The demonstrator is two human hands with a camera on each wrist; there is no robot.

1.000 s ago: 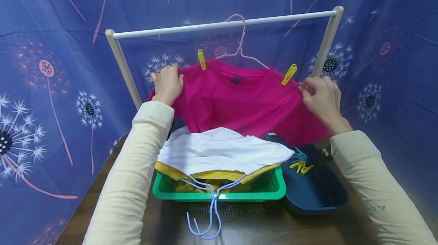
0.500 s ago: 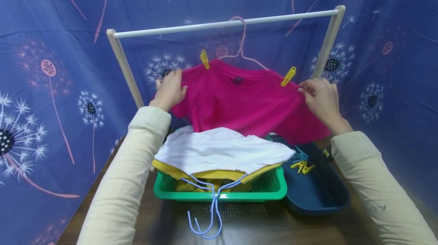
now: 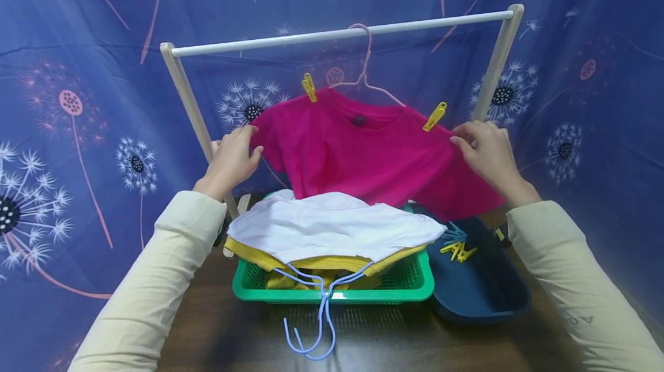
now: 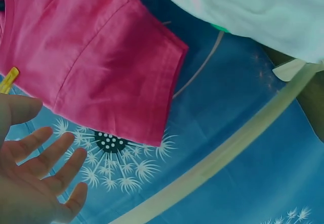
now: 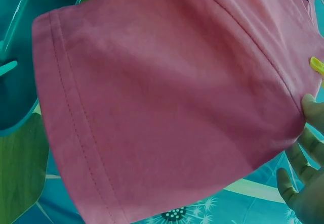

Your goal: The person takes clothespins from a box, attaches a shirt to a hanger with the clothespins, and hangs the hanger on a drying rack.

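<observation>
Left hand [image 3: 230, 158] spread, right hand [image 3: 489, 151] pinching pink shirt [image 3: 358, 158], collar [image 3: 365, 128] up, long axis sloping down rightward

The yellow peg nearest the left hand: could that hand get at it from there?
Probably yes: the left hand appears to hold nothing, its fingers spread, and the yellow peg sticks up from the pink shirt with nothing covering it.
</observation>
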